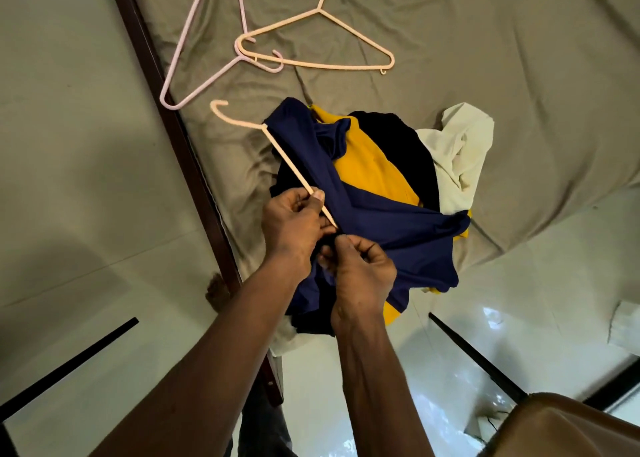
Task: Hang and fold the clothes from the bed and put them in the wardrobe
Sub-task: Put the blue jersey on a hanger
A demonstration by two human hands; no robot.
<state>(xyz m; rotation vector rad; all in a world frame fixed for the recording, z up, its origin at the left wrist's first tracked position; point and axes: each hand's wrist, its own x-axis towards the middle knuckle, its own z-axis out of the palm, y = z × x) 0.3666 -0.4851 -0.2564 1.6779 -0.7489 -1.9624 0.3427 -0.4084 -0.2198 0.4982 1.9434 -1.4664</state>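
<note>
1. The left hand (pixel 294 221) is curled round one arm of a peach hanger (pixel 293 166), with the thumb on top. The hanger's hook points to 11 o'clock.
2. The right hand (pixel 360 269), touching the left at its 5 o'clock, pinches a fold of the navy shirt (pixel 388 221). It does so where the hanger arm's end meets the cloth.
3. The navy shirt lies on top of a pile at the near edge of the bed (pixel 519 58), bunched under both hands.
4. Under it lie a yellow garment (pixel 374 166) at 12 o'clock of the hands and a black garment (pixel 398 141) just beyond. A white garment (pixel 457 155) lies at 2 o'clock.
5. At 12 o'clock from the pile, two hangers lie overlapping on the sheet. They are a pink hanger (pixel 204 84) and a spare hanger (pixel 320 10).
6. A dark frame (pixel 166 117) runs along the bed's left edge.
</note>
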